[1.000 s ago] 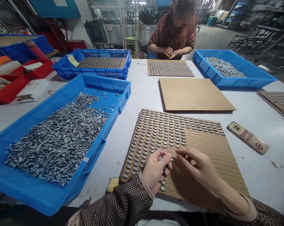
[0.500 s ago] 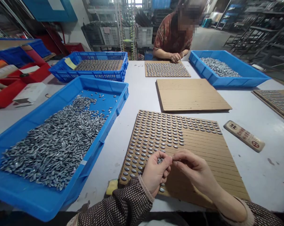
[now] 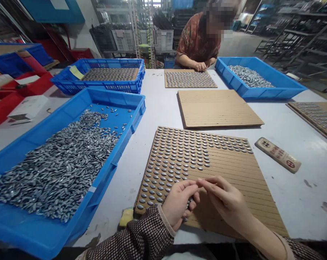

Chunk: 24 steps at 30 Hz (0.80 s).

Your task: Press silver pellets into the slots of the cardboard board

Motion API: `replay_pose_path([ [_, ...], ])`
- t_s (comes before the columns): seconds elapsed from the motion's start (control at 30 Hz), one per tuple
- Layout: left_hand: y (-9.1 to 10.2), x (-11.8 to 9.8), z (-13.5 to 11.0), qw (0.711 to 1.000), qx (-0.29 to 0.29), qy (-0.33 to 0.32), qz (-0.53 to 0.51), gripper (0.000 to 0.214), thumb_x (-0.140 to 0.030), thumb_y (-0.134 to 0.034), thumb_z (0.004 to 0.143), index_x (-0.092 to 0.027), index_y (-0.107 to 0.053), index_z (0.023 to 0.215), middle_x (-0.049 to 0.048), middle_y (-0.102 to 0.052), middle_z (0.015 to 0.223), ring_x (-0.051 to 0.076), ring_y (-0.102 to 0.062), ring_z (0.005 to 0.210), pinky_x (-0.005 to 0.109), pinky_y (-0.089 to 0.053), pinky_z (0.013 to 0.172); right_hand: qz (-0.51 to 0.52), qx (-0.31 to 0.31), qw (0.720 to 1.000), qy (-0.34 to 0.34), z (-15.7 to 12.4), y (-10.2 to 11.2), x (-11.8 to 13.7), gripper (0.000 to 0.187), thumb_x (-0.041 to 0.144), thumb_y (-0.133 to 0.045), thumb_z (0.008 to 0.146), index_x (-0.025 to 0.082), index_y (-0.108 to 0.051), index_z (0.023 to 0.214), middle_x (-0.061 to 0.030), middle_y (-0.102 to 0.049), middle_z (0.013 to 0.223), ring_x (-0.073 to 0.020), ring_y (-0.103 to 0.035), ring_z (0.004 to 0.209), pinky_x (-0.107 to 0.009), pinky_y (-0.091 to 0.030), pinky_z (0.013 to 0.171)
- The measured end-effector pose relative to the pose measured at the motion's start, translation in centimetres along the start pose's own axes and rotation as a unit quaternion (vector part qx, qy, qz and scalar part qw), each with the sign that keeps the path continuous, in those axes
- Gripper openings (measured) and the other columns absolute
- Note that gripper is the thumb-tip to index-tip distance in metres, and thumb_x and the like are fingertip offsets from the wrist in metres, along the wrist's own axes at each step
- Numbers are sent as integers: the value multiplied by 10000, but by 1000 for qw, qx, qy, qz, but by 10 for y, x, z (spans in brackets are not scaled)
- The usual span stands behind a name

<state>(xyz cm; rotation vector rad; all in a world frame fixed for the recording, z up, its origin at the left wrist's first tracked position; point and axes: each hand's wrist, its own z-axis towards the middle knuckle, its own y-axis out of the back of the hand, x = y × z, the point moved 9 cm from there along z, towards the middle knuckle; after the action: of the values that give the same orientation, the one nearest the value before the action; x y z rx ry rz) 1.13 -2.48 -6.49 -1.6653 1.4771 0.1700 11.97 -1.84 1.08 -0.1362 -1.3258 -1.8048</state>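
My left hand [image 3: 179,202] is curled closed around several small grey pointed-oval metal pieces, a few of which show between its fingers. The thumb and fingertips of my right hand [image 3: 225,198] are pinched together at my left thumb and forefinger; whatever lies between them is hidden. Both hands are over the near part of a grooved cardboard sheet [image 3: 233,173]. Rows of the same metal pieces [image 3: 179,144] sit in its grooves on the left side and along the far edge. Bare grooves show on its right side.
A blue tray [image 3: 117,159] heaped with metal pieces stands at left. Beyond the sheet lie stacked cardboard sheets [image 3: 220,108] and a labelled bar [image 3: 277,154]. A co-worker [image 3: 198,39] bends over another filled sheet [image 3: 190,79], beside a second blue tray [image 3: 261,94]. A blue basket [image 3: 109,88] stands back left.
My hands stay together at the fingertips, and my right hand has turned slightly, its fingers now more on top. The whole view has shifted a little.
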Motion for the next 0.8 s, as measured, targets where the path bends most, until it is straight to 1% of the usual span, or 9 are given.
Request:
replay_pose_path([
  [0.1, 5, 2, -1, 999, -19, 12, -38, 320, -351, -498, 789, -149, -589, 1021, -9, -522, 698, 40, -387, 455, 163, -107, 361, -31, -27, 999, -23, 1, 12, -24, 298, 105, -484, 906, 233, -629, 1133, -67, -642, 957, -145, -636, 859, -238, -533, 711],
  [0.17, 8, 1, 0, 998, -29, 5, -55, 309, -318, -485, 775, -155, -562, 1026, -9, -533, 698, 44, -393, 451, 162, -113, 361, -69, -36, 996, -35, 1, 15, -42, 226, 136, -502, 907, 220, -643, 1061, -58, -658, 924, -148, -639, 824, -251, -527, 705],
  [0.23, 9, 2, 1, 998, -34, 1, -52, 283, -287, -511, 753, -182, -512, 1016, -19, -548, 696, 43, -395, 442, 154, -113, 363, -103, -22, 994, -34, 1, 11, -56, 197, 153, -493, 914, 210, -649, 1018, -57, -670, 918, -154, -641, 818, -262, -524, 706],
  [0.3, 9, 3, 2, 999, -33, -1, -37, 254, -290, -541, 752, -205, -464, 978, -24, -569, 702, 44, -403, 436, 148, -115, 358, -133, 4, 991, -24, 1, 2, -63, 210, 156, -468, 922, 200, -654, 1007, -64, -675, 931, -159, -639, 831, -268, -521, 708],
  [0.37, 7, 3, 3, 999, -23, -8, -24, 237, -333, -563, 774, -214, -436, 935, -20, -588, 713, 45, -412, 434, 146, -118, 346, -162, 25, 986, -10, 1, -4, -65, 244, 150, -439, 927, 198, -661, 1014, -70, -679, 944, -163, -634, 844, -269, -516, 711],
  [0.47, 4, 2, 4, 1000, -7, -17, -15, 275, -420, -585, 796, -210, -434, 889, -15, -599, 712, 41, -413, 431, 143, -125, 332, -200, 37, 979, 7, 1, -8, -62, 289, 130, -414, 920, 204, -667, 1040, -73, -679, 958, -163, -621, 851, -270, -511, 719],
  [0.6, 5, 1, 2, 1000, -10, -11, -25, 309, -447, -629, 778, -198, -461, 854, -45, -550, 648, 24, -355, 403, 142, -110, 332, -214, 65, 974, 26, -1, -12, -61, 312, 97, -422, 894, 195, -663, 1067, -85, -670, 973, -180, -606, 873, -285, -509, 725],
  [0.73, 9, -1, 1, 998, -33, -12, -44, 320, -447, -653, 759, -169, -536, 866, -51, -514, 634, 13, -348, 422, 137, -108, 346, -194, 66, 979, 6, 0, -9, -61, 287, 117, -434, 903, 195, -657, 1066, -86, -669, 983, -195, -609, 886, -306, -508, 739],
  [0.8, 10, -2, 2, 998, -33, -19, -56, 321, -441, -646, 760, -160, -563, 891, -32, -540, 667, 19, -389, 443, 138, -120, 345, -144, 47, 988, -24, 2, -3, -56, 237, 167, -464, 913, 196, -653, 1054, -83, -670, 984, -192, -618, 880, -311, -510, 757],
])
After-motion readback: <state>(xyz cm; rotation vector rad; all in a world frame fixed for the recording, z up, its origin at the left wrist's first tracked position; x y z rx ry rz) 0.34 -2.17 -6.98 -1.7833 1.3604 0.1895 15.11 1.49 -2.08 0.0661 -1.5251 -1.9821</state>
